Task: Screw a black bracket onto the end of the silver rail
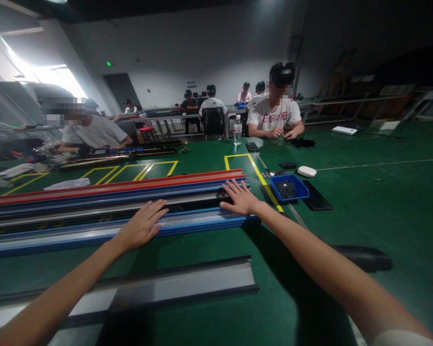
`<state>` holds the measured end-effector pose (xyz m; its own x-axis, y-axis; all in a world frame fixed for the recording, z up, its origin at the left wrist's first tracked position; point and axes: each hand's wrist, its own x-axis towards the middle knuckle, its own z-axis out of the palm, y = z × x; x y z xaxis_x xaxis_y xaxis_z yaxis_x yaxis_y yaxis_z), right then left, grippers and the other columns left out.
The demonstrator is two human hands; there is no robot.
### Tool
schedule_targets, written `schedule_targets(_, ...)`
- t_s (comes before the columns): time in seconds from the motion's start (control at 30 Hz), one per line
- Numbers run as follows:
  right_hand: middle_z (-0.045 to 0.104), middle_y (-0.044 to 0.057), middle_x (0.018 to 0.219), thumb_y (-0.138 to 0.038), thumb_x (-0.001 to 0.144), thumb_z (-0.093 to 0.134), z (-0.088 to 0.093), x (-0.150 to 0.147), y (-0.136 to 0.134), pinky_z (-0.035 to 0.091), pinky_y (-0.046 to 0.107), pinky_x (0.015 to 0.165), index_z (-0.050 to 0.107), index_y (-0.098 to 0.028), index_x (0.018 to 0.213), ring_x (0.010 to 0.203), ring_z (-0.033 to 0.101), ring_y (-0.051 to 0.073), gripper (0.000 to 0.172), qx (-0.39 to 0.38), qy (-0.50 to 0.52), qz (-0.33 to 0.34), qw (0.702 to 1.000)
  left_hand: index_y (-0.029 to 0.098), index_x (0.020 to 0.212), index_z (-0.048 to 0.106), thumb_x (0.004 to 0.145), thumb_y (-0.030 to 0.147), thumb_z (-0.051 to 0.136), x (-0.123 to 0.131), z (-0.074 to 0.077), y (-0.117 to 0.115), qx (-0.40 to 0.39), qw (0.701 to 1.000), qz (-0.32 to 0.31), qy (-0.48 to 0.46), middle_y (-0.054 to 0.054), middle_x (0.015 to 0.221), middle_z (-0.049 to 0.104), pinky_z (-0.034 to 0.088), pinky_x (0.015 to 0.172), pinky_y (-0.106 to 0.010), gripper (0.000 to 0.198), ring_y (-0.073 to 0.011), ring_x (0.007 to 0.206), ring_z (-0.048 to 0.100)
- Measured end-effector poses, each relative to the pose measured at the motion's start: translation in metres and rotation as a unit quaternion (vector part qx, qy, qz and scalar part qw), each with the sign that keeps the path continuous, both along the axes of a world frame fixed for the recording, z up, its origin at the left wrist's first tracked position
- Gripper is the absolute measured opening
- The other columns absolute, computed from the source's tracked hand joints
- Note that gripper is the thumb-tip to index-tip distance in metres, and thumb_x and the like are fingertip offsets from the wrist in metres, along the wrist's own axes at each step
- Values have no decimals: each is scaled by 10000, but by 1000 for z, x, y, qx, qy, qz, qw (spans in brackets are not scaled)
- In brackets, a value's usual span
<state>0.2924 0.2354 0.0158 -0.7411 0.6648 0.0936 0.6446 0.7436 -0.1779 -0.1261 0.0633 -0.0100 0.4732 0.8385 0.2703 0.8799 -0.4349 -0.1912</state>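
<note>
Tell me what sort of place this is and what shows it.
Probably a workshop or assembly room: long coloured rails lie side by side on a green worktop marked with yellow lines, and several other people sit around the room.

Clear bottle (237, 132); red stool (146, 129)

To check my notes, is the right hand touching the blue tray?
Apart: the head view shows green tabletop between the right hand and the blue tray.
</note>
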Motion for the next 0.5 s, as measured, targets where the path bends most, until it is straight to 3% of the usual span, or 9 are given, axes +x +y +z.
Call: schedule_targets(0.5,156,146,1769,-880,965,176,4,0,-1,-19,614,1314,327,-129,1684,1645,6,372,1050,23,-1,-7,1000,188,1593,482,1034,365,437,-8,-3,6,-2,1000,-25,0,-103,1709,365,221,1340,-485,588,-285,1610,303)
